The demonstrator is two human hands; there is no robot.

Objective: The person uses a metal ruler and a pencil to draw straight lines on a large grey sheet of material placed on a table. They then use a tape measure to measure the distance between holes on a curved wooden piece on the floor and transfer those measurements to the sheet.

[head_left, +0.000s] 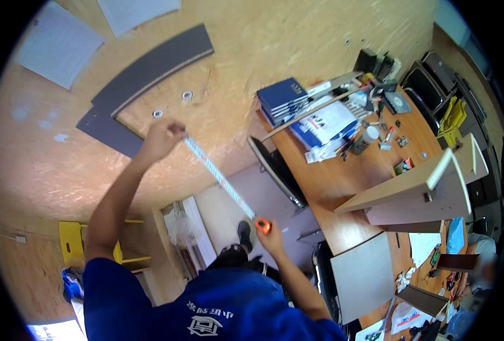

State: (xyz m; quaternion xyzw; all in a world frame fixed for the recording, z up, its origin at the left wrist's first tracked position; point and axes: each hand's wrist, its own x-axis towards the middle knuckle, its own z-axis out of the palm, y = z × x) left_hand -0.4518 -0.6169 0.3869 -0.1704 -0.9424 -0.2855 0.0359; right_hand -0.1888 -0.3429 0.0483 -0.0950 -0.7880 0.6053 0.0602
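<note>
An orange tape measure (pixel 263 226) is gripped in my right hand (pixel 274 240), low in front of my body. Its pale blade (pixel 218 177) stretches out straight, slanting up and left to my left hand (pixel 162 140). The fingers of that hand are pinched around the blade's free end, close to the wooden wall. Just beyond my left hand, a dark grey curved panel (pixel 155 65) is against the wall, its lower corner partly hidden by the hand and wrist.
To the right, a wooden desk (pixel 320 187) bears dark blue books (pixel 282 99), papers, a jar and tools. A black chair (pixel 277 170) stands at its edge. Large boards (pixel 411 193) rise from it. A yellow stool (pixel 70 241) is lower left. Another person (pixel 482 244) works at far right.
</note>
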